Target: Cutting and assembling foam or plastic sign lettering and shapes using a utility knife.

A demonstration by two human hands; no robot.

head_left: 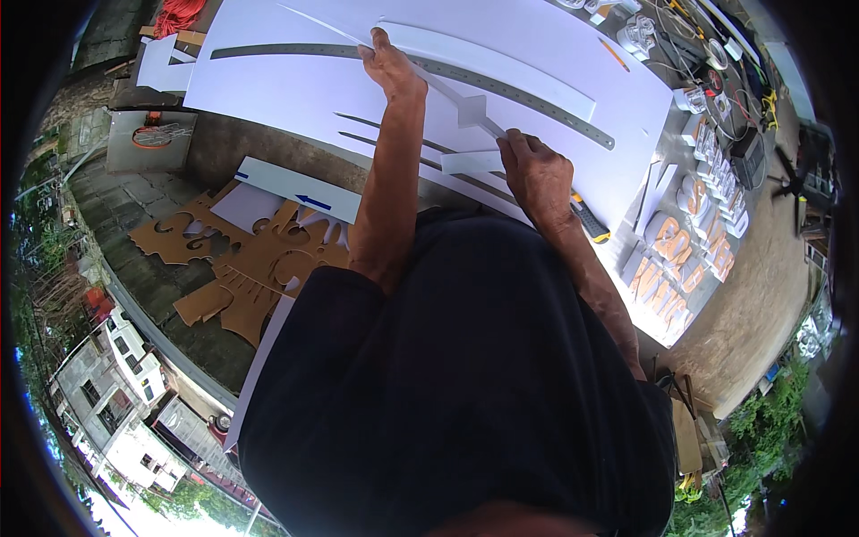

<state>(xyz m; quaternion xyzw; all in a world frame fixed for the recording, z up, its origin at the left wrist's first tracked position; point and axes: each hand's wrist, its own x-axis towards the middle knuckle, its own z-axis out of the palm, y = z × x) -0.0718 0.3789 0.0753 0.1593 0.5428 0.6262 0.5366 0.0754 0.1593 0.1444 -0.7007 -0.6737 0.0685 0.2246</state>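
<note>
Our left hand (391, 64) lies flat, fingers stretched and pressed onto a long grey metal ruler (501, 88) and the thin white strip (447, 89) crossing it; it grips nothing, just pins both down. Our right hand (537, 174) has its fingers curled shut around a cutting knife: the yellow-and-black handle (591, 221) sticks out behind the palm, blade hidden under the fingers.

Both hands work on a big white sheet (295, 80), smooth and matte, spread over the bench and overhanging its near edge. Several long narrow slits (385, 134) are already cut in it near the left forearm. A white cut-out tab (472, 162) sits just left of the right hand's fingers.

At the bench's right edge we see a row of raised sign letters (684, 255), white-walled with orange faces, hollow like shallow trays. Below the near edge, on the paved floor: brown board offcuts (242, 255) with curly cut-out shapes, plus a white rectangular sign panel (300, 190) with a blue arrow. Far left corner: red coiled cord (179, 13).
</note>
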